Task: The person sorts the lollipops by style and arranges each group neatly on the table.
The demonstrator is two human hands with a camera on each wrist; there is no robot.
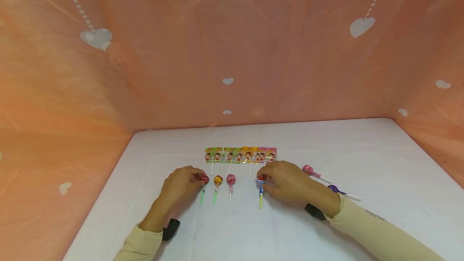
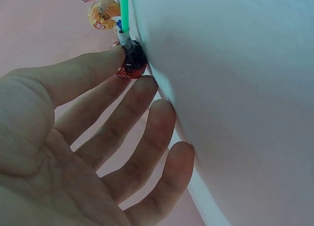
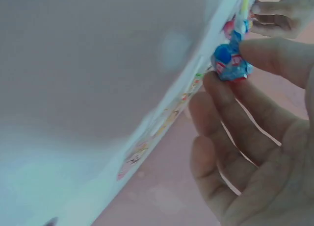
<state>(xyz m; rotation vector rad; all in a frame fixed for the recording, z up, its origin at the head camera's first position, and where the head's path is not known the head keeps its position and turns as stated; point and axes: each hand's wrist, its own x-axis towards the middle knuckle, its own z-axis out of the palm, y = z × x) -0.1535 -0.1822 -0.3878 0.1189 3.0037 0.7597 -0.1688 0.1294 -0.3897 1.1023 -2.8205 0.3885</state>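
My left hand pinches the head of a dark red lollipop with a green stick between thumb and forefinger; its other fingers spread loosely. To the right of it lie a yellow lollipop with a green stick and a pink lollipop with a white stick. Farther right, my right hand holds a blue lollipop with a yellow stick by its wrapped head. Both held lollipops have their sticks pointing toward the front of the table.
Behind the row lie flat-wrapped lollipops in green, yellow and pink packets, side by side. Right of my right hand are another pink lollipop and a purple lollipop. Orange cloth with hearts surrounds the white table.
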